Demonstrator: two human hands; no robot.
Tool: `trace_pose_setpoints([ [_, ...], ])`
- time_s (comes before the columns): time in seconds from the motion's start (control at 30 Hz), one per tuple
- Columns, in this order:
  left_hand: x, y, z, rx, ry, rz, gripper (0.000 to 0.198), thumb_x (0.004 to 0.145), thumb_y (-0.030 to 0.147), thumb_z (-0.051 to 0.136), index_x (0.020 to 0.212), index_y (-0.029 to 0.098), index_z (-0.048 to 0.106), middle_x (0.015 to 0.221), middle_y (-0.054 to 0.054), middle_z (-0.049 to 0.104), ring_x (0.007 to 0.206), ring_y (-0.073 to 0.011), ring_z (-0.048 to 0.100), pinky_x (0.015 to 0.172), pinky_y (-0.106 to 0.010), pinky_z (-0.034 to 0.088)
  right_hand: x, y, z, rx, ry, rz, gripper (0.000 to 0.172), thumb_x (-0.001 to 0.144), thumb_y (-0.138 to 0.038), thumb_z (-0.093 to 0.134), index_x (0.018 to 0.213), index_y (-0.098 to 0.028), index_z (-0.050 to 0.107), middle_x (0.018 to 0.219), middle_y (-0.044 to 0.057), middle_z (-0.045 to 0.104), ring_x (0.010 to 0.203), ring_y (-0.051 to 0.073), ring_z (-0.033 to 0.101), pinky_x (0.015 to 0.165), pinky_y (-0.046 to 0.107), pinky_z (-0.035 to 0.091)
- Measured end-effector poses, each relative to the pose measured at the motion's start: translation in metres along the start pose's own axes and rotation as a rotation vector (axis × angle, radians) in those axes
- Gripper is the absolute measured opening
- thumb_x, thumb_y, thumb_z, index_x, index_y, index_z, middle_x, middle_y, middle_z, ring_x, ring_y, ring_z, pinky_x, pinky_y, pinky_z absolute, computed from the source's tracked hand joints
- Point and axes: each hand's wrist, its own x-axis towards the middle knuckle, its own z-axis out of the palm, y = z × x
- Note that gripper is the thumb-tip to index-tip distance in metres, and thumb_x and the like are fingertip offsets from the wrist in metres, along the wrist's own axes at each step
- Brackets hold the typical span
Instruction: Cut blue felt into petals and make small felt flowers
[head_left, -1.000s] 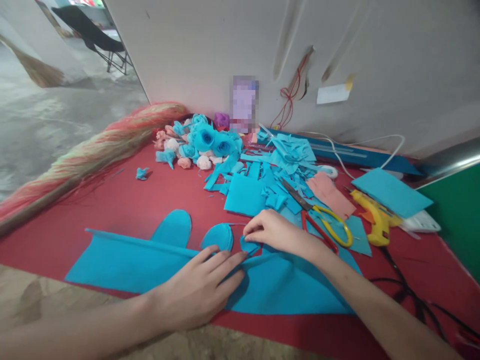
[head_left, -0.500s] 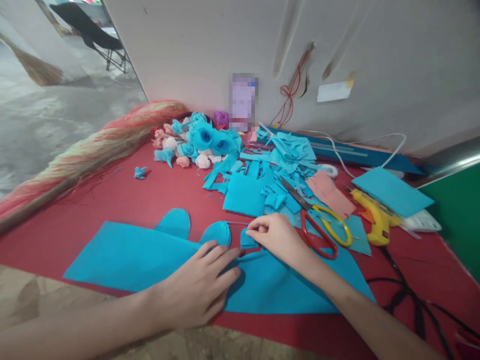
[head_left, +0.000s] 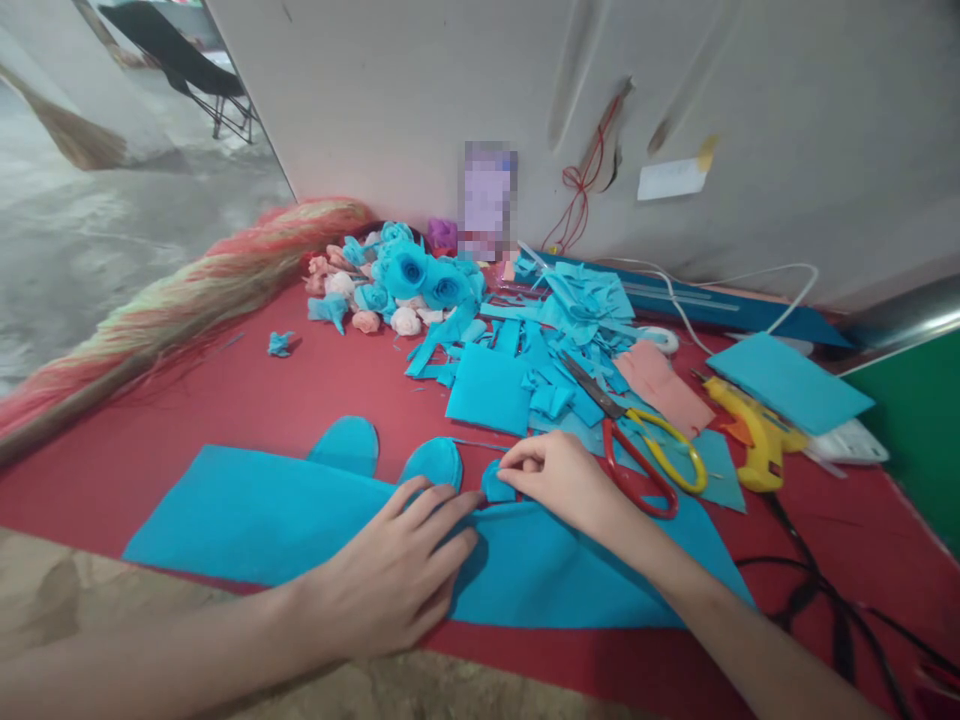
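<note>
My right hand [head_left: 559,478] pinches the edge of a small round-topped blue paper piece [head_left: 496,484] between thumb and fingers. My left hand [head_left: 420,560] lies palm down on a long blue paper strip [head_left: 255,520], its fingers stretched out and their tips close to the small piece. Two larger rounded blue paper petals, one in the middle [head_left: 433,462] and one further left [head_left: 346,445], stick out beyond the strip's far edge. Scissors [head_left: 626,415] with one red and one yellow handle lie just past my right hand.
Blue paper scraps [head_left: 517,350], a square blue stack [head_left: 489,388] and a heap of paper roses [head_left: 405,285] cover the back of the red table [head_left: 187,400]. A yellow glue gun [head_left: 761,440] with a black cable lies right. A broom [head_left: 172,300] borders the left side.
The small blue paper piece now shows a rounder top edge, where it looked squarer and folded before. Both hands stay nearly in place.
</note>
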Motion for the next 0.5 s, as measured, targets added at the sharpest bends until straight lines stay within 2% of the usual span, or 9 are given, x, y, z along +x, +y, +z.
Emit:
trace_pose_setpoints([
  [0.1, -0.0004, 0.0001, -0.0015, 0.024, 0.027, 0.026, 0.025, 0.082, 0.026, 0.044, 0.104, 0.019, 0.053, 0.131, -0.005, 0.045, 0.117, -0.0245, 0.038, 0.101, -0.043, 0.018, -0.0005, 0.0005, 0.0009, 0.001, 0.001, 0.004, 0.013, 0.068, -0.022, 0.062, 0.074, -0.015, 0.071, 0.053, -0.001, 0.055, 0.05, 0.009, 0.045, 0.045, 0.019, 0.03],
  [0.2, 0.0003, -0.0013, -0.003, 0.046, 0.006, 0.082, 0.036, 0.085, 0.029, 0.04, 0.118, 0.017, 0.047, 0.136, -0.003, 0.041, 0.123, -0.0213, 0.032, 0.107, -0.042, 0.003, -0.0011, 0.0005, 0.0012, -0.002, 0.0, 0.004, 0.013, 0.068, -0.022, 0.062, 0.074, -0.015, 0.071, 0.054, 0.0, 0.057, 0.051, 0.01, 0.047, 0.046, 0.019, 0.031],
  [0.27, 0.001, -0.0028, -0.0036, 0.054, -0.011, 0.081, 0.04, 0.086, 0.029, 0.037, 0.124, 0.015, 0.043, 0.137, -0.003, 0.04, 0.125, -0.0199, 0.03, 0.109, -0.041, -0.001, -0.0011, 0.0005, 0.0012, -0.005, 0.003, 0.009, 0.013, 0.068, -0.022, 0.062, 0.074, -0.015, 0.071, 0.054, 0.0, 0.057, 0.051, 0.01, 0.047, 0.046, 0.019, 0.031],
  [0.37, 0.0019, -0.0054, -0.0046, 0.055, -0.029, 0.085, 0.041, 0.087, 0.024, 0.034, 0.126, 0.013, 0.041, 0.138, -0.004, 0.038, 0.128, -0.0196, 0.029, 0.11, -0.041, 0.005, -0.0016, 0.0001, 0.0008, -0.009, 0.006, 0.015, 0.013, 0.068, -0.022, 0.062, 0.075, -0.015, 0.071, 0.055, 0.001, 0.057, 0.052, 0.011, 0.048, 0.046, 0.019, 0.031],
  [0.5, 0.0027, -0.0073, -0.006, 0.001, -0.053, 0.101, 0.042, 0.085, 0.019, 0.035, 0.127, 0.011, 0.041, 0.135, -0.007, 0.042, 0.124, -0.0203, 0.037, 0.106, -0.038, 0.025, -0.0032, -0.0008, -0.0007, -0.021, 0.011, 0.015, 0.012, 0.068, -0.021, 0.062, 0.073, -0.015, 0.071, 0.055, 0.001, 0.058, 0.053, 0.011, 0.048, 0.047, 0.02, 0.032],
])
